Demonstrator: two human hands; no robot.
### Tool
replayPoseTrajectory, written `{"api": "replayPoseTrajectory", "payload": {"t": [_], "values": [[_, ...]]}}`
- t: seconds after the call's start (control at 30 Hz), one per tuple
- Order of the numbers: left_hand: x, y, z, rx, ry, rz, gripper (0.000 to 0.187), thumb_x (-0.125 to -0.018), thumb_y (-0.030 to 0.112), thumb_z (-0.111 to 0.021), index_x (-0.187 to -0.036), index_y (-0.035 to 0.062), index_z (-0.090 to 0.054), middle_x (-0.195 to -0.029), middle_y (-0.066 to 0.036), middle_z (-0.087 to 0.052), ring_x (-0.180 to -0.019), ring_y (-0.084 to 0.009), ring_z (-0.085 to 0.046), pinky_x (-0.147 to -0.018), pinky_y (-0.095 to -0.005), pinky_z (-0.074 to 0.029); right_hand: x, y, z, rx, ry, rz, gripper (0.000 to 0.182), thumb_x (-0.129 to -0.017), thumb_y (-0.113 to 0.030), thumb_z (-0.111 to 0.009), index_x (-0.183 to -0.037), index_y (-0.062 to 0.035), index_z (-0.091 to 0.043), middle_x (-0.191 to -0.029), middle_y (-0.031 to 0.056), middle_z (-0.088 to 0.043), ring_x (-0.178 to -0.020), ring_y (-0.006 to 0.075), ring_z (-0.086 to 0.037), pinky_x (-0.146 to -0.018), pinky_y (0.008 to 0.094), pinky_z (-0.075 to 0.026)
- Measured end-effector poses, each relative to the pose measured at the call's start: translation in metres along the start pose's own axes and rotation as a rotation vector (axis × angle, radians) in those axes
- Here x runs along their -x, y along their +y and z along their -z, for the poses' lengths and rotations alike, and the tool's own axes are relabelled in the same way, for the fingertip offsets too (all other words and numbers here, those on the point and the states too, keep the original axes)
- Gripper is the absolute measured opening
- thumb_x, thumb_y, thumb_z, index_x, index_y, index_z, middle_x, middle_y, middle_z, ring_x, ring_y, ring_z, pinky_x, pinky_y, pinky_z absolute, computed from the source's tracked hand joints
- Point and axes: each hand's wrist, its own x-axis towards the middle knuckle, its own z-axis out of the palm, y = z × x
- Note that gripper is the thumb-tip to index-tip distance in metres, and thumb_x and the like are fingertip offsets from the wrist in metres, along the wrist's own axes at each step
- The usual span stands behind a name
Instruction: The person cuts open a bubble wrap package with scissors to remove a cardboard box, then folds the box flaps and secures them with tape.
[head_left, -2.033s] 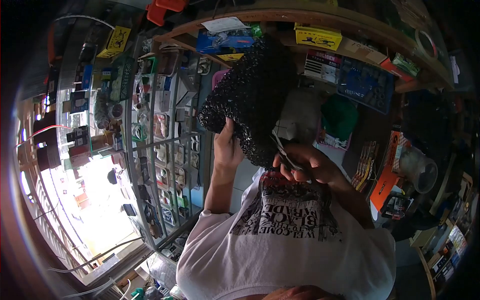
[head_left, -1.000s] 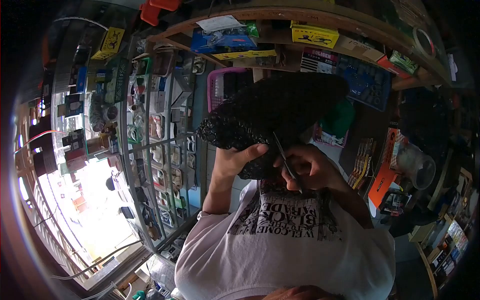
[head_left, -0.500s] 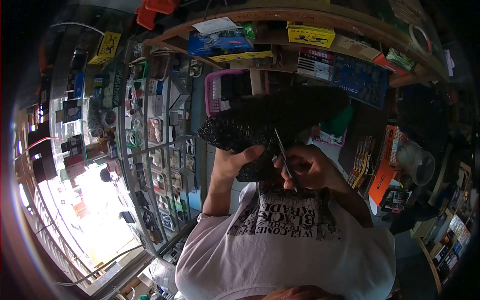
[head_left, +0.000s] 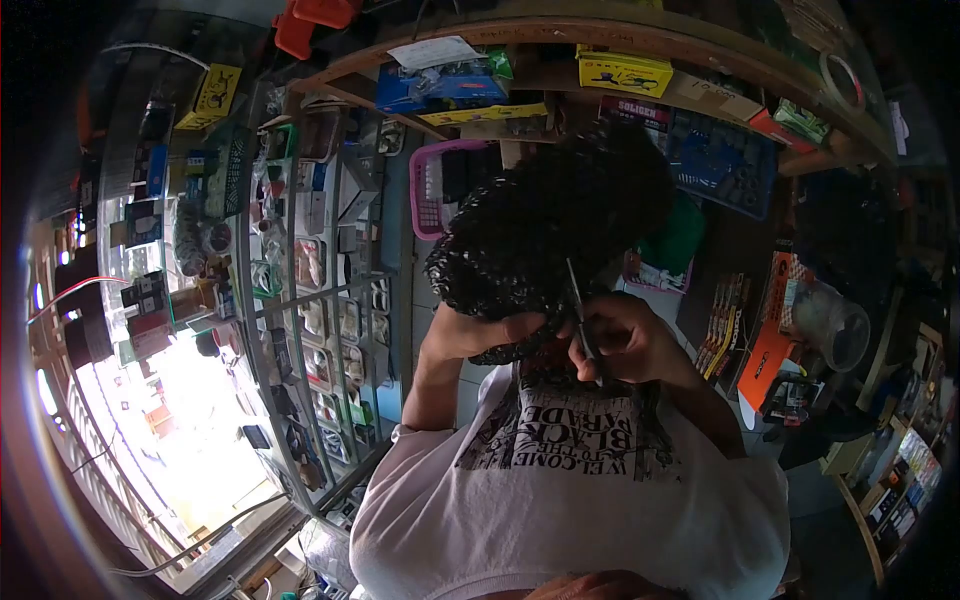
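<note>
A bulky bundle of glossy black bubble wrap [head_left: 550, 225] is held up in front of my chest. My left hand [head_left: 480, 332] is closed on its lower left edge, thumb stretched along the near side. In my right hand [head_left: 625, 338] is a slim pointed metal tool [head_left: 577, 300], its tip directed up and away from me along the wrap. Whether it is scissors or a single blade cannot be made out. The fingers of my right hand are curled round it, close to the bundle's lower right side. Whatever the wrap may contain is hidden.
Beyond the bundle are a pink basket [head_left: 427, 195], a blue crate [head_left: 722, 165] and a wooden shelf [head_left: 640, 35] with boxes. Glass display shelves [head_left: 310, 300] stand at left. An orange box [head_left: 765, 350] and a clear plastic tub [head_left: 845, 335] are at right.
The bubble wrap has turned and bunched up, its far end rising away from me. My left hand has shifted right, closer to my right hand. The metal tool has moved slightly right.
</note>
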Motion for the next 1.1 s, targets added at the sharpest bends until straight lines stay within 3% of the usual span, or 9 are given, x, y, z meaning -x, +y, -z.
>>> {"api": "replayPoseTrajectory", "payload": {"t": [0.17, 0.27, 0.33, 0.4, 0.5, 0.67, 0.83, 0.97, 1.1], "values": [[-0.003, 0.01, -0.005, -0.145, 0.02, -0.021, 0.043, -0.088, 0.007, -0.076, -0.128, -0.0015, -0.061, -0.12, -0.008, -0.067, -0.11, -0.017, -0.061, -0.095, -0.0325, -0.05, -0.002, -0.004, 0.004, -0.034, 0.017, 0.036, 0.049, -0.08, -0.003, -0.085, -0.121, -0.0024, -0.059, -0.094, 0.002, -0.069, -0.088, 0.0082, -0.066, -0.079, 0.0248, -0.053], [0.006, 0.002, -0.004, -0.027, 0.245, 0.033, 0.037, -0.098, 0.011, -0.067, -0.131, -0.0014, -0.058, -0.124, -0.007, -0.065, -0.113, -0.016, -0.059, -0.098, -0.0323, -0.048, -0.003, 0.01, 0.013, -0.049, 0.029, 0.076, 0.049, -0.081, -0.002, -0.084, -0.122, -0.0019, -0.057, -0.093, 0.0037, -0.067, -0.087, 0.0114, -0.066, -0.077, 0.0275, -0.054], [0.015, -0.012, 0.017, -0.299, 0.215, -0.025, 0.035, -0.102, 0.015, -0.061, -0.133, -0.0015, -0.057, -0.125, -0.007, -0.064, -0.114, -0.015, -0.058, -0.098, -0.0317, -0.047, -0.004, 0.02, 0.019, -0.249, 0.011, 0.108, 0.05, -0.083, -0.001, -0.082, -0.124, -0.0013, -0.055, -0.092, 0.0052, -0.066, -0.085, 0.0136, -0.065, -0.075, 0.0294, -0.054], [0.016, -0.012, 0.02, -0.279, 0.199, -0.066, 0.036, -0.104, 0.018, -0.058, -0.134, -0.0016, -0.055, -0.125, -0.007, -0.063, -0.114, -0.0144, -0.058, -0.098, -0.031, -0.047, -0.009, 0.023, 0.021, -0.206, -0.003, 0.152, 0.051, -0.084, -0.001, -0.081, -0.127, -0.0009, -0.052, -0.091, 0.0063, -0.065, -0.084, 0.015, -0.065, -0.073, 0.0304, -0.054], [0.002, 0.009, 0.004, -0.045, 0.19, -0.065, 0.038, -0.104, 0.019, -0.059, -0.135, -0.002, -0.054, -0.122, -0.007, -0.065, -0.111, -0.0145, -0.06, -0.096, -0.0302, -0.049, -0.013, 0.021, 0.023, -0.105, -0.013, 0.204, 0.052, -0.087, -0.001, -0.078, -0.129, -0.0013, -0.048, -0.091, 0.0068, -0.065, -0.084, 0.0154, -0.065, -0.07, 0.0309, -0.053], [-0.007, 0.012, -0.008, -0.103, 0.246, 0.033, 0.04, -0.096, 0.011, -0.069, -0.131, -0.0028, -0.057, -0.116, -0.006, -0.068, -0.104, -0.015, -0.063, -0.092, -0.031, -0.051, -0.017, 0.02, 0.015, 0.059, 0.105, 0.207, 0.049, -0.089, -0.002, -0.076, -0.129, -0.0028, -0.047, -0.091, 0.0049, -0.065, -0.084, 0.0131, -0.063, -0.071, 0.0295, -0.052], [-0.017, 0.012, -0.024, -0.15, 0.23, -0.011, 0.039, -0.087, 0.008, -0.079, -0.121, -0.0025, -0.063, -0.111, -0.008, -0.07, -0.104, -0.0142, -0.064, -0.091, -0.0311, -0.052, -0.018, 0.008, -0.003, 0.172, 0.215, 0.124, 0.051, -0.086, -0.005, -0.081, -0.126, -0.0036, -0.05, -0.095, 0.0032, -0.067, -0.086, 0.0102, -0.063, -0.076, 0.0261, -0.05], [-0.019, 0.005, -0.027, -0.179, 0.25, 0.108, 0.033, -0.087, 0.008, -0.079, -0.117, -0.0005, -0.067, -0.113, -0.008, -0.071, -0.104, -0.0131, -0.065, -0.091, -0.0318, -0.052, -0.026, 0.027, -0.003, 0.062, 0.228, 0.153, 0.053, -0.084, -0.006, -0.083, -0.125, -0.0034, -0.05, -0.098, 0.0036, -0.068, -0.091, 0.0102, -0.064, -0.079, 0.0269, -0.051], [-0.02, 0.002, -0.026, -0.383, 0.237, -0.012, 0.031, -0.089, 0.008, -0.076, -0.118, 0.001, -0.068, -0.117, -0.011, -0.071, -0.106, -0.0189, -0.067, -0.093, -0.0343, -0.052, -0.024, 0.02, -0.006, -0.02, 0.235, 0.137, 0.051, -0.084, -0.006, -0.083, -0.123, -0.003, -0.051, -0.098, 0.0033, -0.068, -0.091, 0.0105, -0.064, -0.08, 0.0283, -0.051]]}}
